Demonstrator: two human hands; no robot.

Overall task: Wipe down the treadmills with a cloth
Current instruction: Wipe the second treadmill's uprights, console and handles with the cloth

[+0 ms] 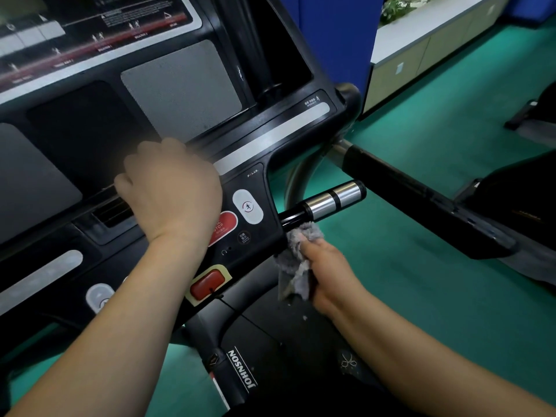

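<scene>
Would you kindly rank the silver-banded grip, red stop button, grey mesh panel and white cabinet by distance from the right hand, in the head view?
1. Silver-banded grip, just above the right hand.
2. Red stop button, leftward.
3. Grey mesh panel, upper left.
4. White cabinet, far right.

Green floor point(421, 206); white-topped cabinet point(421, 52) w/ plants point(397, 4); blue wall panel point(337, 34).

At bottom centre, the treadmill frame point(241, 369) bore "JOHNSON" in white. The console point(252, 173) read "POLAR" at mid-frame, above a red button point(225, 225) marked "STOP".
</scene>
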